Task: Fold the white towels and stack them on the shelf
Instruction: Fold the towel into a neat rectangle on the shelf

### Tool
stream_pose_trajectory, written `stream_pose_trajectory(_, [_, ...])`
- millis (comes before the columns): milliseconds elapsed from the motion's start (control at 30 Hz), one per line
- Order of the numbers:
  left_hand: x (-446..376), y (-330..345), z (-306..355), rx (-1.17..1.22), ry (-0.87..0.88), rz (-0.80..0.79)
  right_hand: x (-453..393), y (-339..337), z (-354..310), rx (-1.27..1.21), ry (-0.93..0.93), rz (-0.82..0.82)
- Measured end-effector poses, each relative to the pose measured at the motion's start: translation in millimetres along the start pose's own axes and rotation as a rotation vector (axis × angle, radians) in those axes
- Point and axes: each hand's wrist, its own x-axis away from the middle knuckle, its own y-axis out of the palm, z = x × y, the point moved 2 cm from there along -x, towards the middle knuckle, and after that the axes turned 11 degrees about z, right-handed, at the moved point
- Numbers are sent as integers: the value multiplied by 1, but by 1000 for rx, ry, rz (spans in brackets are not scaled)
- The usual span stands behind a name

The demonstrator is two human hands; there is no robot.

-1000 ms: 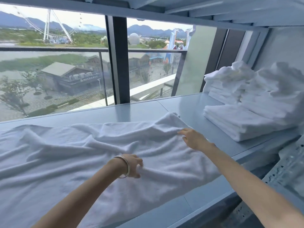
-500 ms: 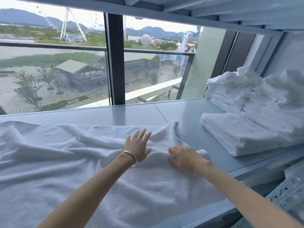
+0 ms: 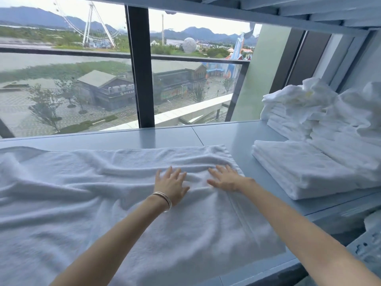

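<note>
A large white towel (image 3: 86,195) lies spread and wrinkled across the grey shelf surface (image 3: 165,137), its right end near the middle of the view. My left hand (image 3: 171,184), with a silver bangle on the wrist, rests flat on the towel with straight fingers. Beside it, my right hand (image 3: 224,178) also presses flat on the towel close to its right edge. A folded white towel (image 3: 296,168) sits on the shelf at the right, apart from the spread towel.
Behind the folded towel stand a stack of folded towels (image 3: 288,122) and a heap of crumpled white towels (image 3: 354,120). A glass window with a dark post (image 3: 142,75) runs along the back. The upper shelf (image 3: 268,9) hangs overhead. A perforated white object (image 3: 369,244) sits at lower right.
Both hands have opened flat and slid toward the towel's right end, side by side. The towel's right edge now lies straighter and flatter than a second ago.
</note>
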Motion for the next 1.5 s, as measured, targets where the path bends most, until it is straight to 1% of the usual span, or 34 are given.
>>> stream_pose_trajectory(33, [5, 0, -2, 20, -29, -25, -10, -2, 2, 19, 8, 0])
stream_pose_trajectory(100, [16, 3, -6, 57, -77, -146, -27, -5, 1, 49, 36, 19])
stream_pose_trajectory(167, [21, 10, -11, 45, -85, -254, -38, -9, -9, 71, 58, 55])
stream_pose_trajectory(267, [13, 15, -18, 52, -102, -241, -26, -12, -40, 129, 38, 133])
stream_pose_trajectory(300, [8, 16, -20, 62, -114, -238, -15, -8, -49, 109, 20, 136])
stream_pose_trajectory(367, [-2, 15, -21, 78, -133, -250, 11, 4, -59, 22, -13, 85])
stream_pose_trajectory(433, [-12, 12, -21, 88, -143, -269, 21, 16, -57, 4, -17, 23])
stream_pose_trajectory(567, [-8, 5, -17, 87, -163, -289, -13, 13, -38, -24, -59, 55])
stream_pose_trajectory(700, [20, 5, -15, 91, -120, -403, -38, 4, -28, 18, -81, 76])
stream_pose_trajectory(767, [22, 7, -18, 121, -110, -405, -30, 2, -38, 64, -62, 115])
stream_pose_trajectory(800, [19, 7, -19, 128, -109, -402, -21, 4, -45, 49, -60, 127])
stream_pose_trajectory(867, [15, 6, -20, 128, -103, -407, 4, 13, -54, -17, -78, 89])
stream_pose_trajectory(967, [18, 8, -13, 126, -77, -393, 44, 28, -50, -4, -70, 67])
stream_pose_trajectory(1100, [46, 18, 1, 91, -1, -359, 83, 36, -39, -18, -44, 22])
stream_pose_trajectory(1200, [60, 22, 7, 96, 26, -336, 91, 35, -29, -44, -75, -8])
stream_pose_trajectory(1333, [54, 20, 4, 124, 18, -360, 86, 19, -12, -67, -128, 78])
stream_pose_trajectory(1433, [47, 20, 2, 134, 19, -344, 90, 18, 5, -91, -173, 78])
stream_pose_trajectory(1500, [44, 21, 3, 129, 8, -329, 99, 19, 22, -100, -145, 67])
